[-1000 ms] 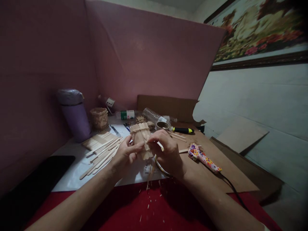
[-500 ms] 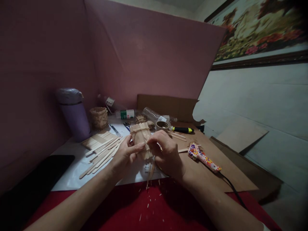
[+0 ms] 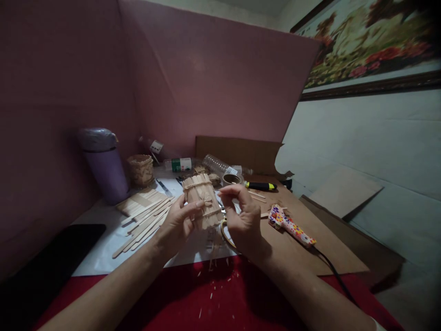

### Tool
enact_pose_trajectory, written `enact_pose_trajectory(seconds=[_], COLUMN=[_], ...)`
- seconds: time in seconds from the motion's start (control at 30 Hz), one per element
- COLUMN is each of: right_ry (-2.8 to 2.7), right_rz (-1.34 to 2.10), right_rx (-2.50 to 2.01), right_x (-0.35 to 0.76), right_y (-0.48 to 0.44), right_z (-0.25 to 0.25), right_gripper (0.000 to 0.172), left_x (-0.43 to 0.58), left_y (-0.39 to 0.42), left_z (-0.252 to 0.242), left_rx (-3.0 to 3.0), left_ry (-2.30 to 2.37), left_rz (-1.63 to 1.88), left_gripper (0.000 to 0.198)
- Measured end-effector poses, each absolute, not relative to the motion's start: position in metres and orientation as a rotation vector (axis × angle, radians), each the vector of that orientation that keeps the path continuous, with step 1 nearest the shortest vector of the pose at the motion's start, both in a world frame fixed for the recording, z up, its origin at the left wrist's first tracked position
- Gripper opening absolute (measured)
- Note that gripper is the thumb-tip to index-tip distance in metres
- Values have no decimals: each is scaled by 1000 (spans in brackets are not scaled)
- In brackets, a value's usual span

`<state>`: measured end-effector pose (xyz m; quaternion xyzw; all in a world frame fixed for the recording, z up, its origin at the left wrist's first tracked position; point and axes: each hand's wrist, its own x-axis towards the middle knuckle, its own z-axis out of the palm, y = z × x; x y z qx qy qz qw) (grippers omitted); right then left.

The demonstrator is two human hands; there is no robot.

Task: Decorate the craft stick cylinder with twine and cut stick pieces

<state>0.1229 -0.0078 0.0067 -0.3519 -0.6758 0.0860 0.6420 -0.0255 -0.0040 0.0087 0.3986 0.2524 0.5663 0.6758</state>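
My left hand [image 3: 181, 218] is wrapped round a small holder made of craft sticks [image 3: 196, 207], tilted above the white sheet. Twine [image 3: 198, 185] runs round it near the top and again lower down, and a small twine bow [image 3: 206, 199] sits on its front. Just right of the holder, apart from it, is my right hand [image 3: 243, 218], thumb and forefinger drawn together in a pinch. Whether anything small is between those fingertips cannot be made out. Partly hidden behind that hand are scissors [image 3: 226, 234] with a golden handle.
Loose craft sticks [image 3: 143, 225] lie at left, near a woven-looking cup [image 3: 140, 169] and purple tumbler [image 3: 105, 168]. Plastic bottles [image 3: 220, 163], a tape roll [image 3: 231, 179] and a black-yellow cutter [image 3: 261, 185] are behind. A flowered glue gun [image 3: 291, 225] with a cord rests on cardboard [image 3: 330, 257].
My right hand has come off the holder's front and moved slightly right, so the twine bow now shows. The left hand still holds the holder, turned a little.
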Motion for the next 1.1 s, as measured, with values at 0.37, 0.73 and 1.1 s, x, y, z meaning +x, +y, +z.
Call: enact_pose_trajectory(seconds=[0.37,0.73,1.1], right_ry=[-1320,-1253,-1122], right_rz=[937,965,1133], right_rx=[-904,-851,-837], right_x=[110,108,109], right_y=[-3,-1,2], right_z=[5,-1,2], right_gripper=[49,48,51], left_x=[-27,-24,-23], left_y=[2,0,3], left_z=[4,-1,0], left_rx=[950,973,945], left_ry=[575,607,626], left_rz=[1321,1431,1456], left_gripper=[53,54,56])
